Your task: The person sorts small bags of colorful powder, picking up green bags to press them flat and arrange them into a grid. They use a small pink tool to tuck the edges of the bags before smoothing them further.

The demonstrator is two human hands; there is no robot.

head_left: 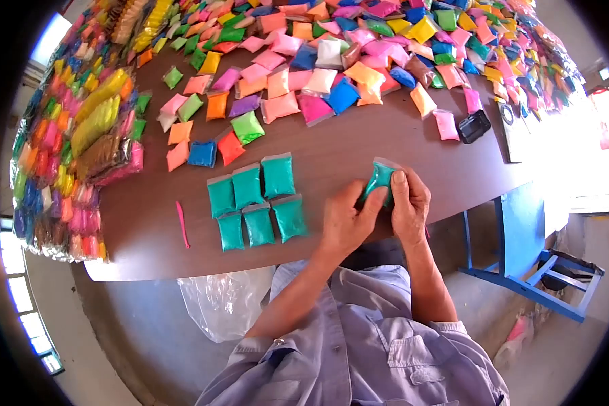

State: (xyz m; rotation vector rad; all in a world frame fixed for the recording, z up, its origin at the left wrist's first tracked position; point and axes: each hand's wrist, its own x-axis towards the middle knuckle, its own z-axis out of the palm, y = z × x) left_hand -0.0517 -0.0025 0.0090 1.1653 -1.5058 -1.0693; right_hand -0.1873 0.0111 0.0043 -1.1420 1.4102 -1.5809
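Note:
Both my hands grip one small clear bag of teal clay-like filling (pixel 380 177) above the table's near edge. My left hand (pixel 348 220) is closed on the bag's left and lower side, thumb pressed against it. My right hand (pixel 410 203) pinches its right side, with the thumb on top near the pale upper strip. To the left, several matching teal bags (pixel 247 185) lie flat in two rows. Farther left is a thin pink plastic stick (pixel 183 224). The fingers behind the held bag are partly hidden.
A big spread of multicoloured bags (pixel 304 57) covers the table's (pixel 358 142) far side. Stacked bundles of bags (pixel 101 128) stand at left. A black plastic box (pixel 474 126) lies at right. Below are a clear plastic bag (pixel 220 304) and a blue stool (pixel 521 237).

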